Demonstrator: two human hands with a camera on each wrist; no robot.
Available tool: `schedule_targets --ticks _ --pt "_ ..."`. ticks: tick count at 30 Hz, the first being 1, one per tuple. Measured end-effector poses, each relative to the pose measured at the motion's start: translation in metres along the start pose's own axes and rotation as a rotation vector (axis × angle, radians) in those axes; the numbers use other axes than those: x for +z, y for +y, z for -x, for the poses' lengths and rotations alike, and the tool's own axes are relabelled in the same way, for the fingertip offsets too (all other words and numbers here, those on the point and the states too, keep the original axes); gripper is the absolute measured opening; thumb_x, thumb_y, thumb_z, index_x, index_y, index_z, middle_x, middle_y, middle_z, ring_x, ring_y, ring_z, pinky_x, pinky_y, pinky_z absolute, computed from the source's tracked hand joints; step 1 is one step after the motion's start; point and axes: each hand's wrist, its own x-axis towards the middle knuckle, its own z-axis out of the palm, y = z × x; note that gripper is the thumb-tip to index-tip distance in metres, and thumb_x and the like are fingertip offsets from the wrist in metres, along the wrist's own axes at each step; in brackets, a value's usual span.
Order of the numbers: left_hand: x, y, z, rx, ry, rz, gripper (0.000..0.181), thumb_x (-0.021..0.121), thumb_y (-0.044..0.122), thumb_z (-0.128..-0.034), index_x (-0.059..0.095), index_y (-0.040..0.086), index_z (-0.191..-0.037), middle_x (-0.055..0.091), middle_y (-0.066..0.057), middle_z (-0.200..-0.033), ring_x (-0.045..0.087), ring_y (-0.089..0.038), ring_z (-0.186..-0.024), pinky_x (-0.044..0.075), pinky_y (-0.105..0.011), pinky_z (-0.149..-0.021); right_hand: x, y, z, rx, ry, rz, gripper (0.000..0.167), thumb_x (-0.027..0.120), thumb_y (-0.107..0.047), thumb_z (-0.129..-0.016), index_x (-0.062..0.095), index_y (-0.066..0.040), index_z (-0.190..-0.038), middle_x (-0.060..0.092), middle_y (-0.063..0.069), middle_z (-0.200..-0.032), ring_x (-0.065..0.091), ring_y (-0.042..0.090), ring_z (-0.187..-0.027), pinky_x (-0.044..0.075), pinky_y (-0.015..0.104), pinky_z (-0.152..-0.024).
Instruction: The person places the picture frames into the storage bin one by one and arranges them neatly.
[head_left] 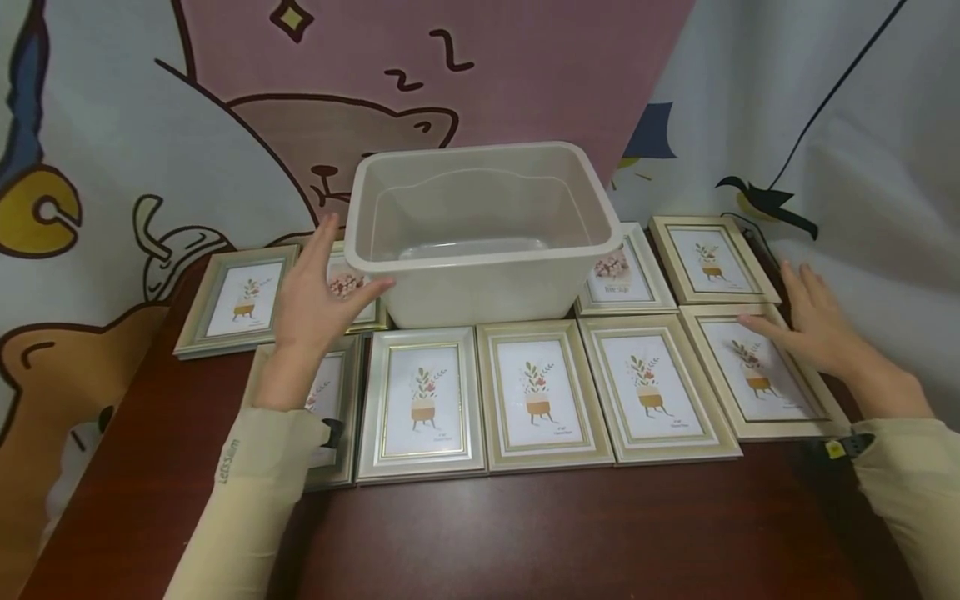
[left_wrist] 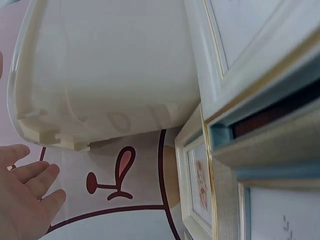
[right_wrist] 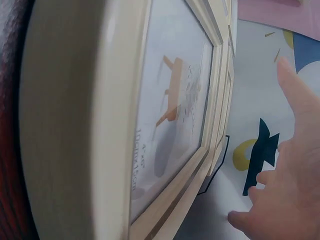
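Note:
A beige plastic bin (head_left: 487,287) stands at the back of the table, its inside bare as far as it shows. My left hand (head_left: 307,304) is at the bin's left side with fingers spread, the thumb near its front left corner; in the left wrist view the hand (left_wrist: 27,192) appears beside the bin (left_wrist: 115,60), fingers extended. Whether it touches the bin I cannot tell. My right hand (head_left: 828,333), fingers extended, hovers by the rightmost front picture frame (head_left: 757,371); the right wrist view has the hand (right_wrist: 292,170) beyond the frame (right_wrist: 112,120), gripping nothing.
Several picture frames lie flat on the dark wooden table (head_left: 570,533): a front row including a silver one (head_left: 422,475), and others at the bin's left (head_left: 198,342) and right (head_left: 712,221). A cartoon-printed curtain (head_left: 540,75) hangs behind, with a dark cable at the right.

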Motion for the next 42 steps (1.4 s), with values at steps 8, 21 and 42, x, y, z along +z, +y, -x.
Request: schedule_targets --ticks 8,21,42 --pt "0.007 0.006 0.0 -0.019 0.051 0.042 0.093 0.077 0.053 -0.082 0.032 0.022 -0.157 0.035 -0.005 -0.162 0.036 -0.034 -0.147 0.033 -0.059 -0.119 0.003 0.009 0.0 -0.01 -0.021 -0.079 0.103 0.055 -0.043 -0.098 -0.019 -0.001 -0.155 -0.024 0.031 -0.159 -0.02 0.051 -0.147 -0.009 0.074 -0.116" --pt "0.013 0.008 -0.001 -0.065 0.059 0.099 0.083 0.074 0.045 -0.0872 0.037 0.015 -0.155 0.043 -0.012 -0.157 0.044 -0.034 -0.142 0.038 -0.054 -0.117 -0.002 0.01 0.006 0.077 -0.214 -0.313 0.1 0.052 -0.036 -0.103 -0.035 -0.018 -0.15 -0.02 0.035 -0.159 -0.014 0.054 -0.147 0.002 0.073 -0.116" --pt "0.016 0.011 -0.003 -0.067 0.052 0.154 0.083 0.075 0.044 -0.0867 0.038 0.014 -0.154 0.044 -0.013 -0.155 0.045 -0.034 -0.14 0.041 -0.054 -0.115 0.003 0.05 -0.01 0.19 -0.123 -0.163 0.08 0.067 -0.032 -0.095 0.025 0.014 -0.146 0.031 0.043 -0.14 0.039 0.055 -0.116 0.035 0.07 -0.092"
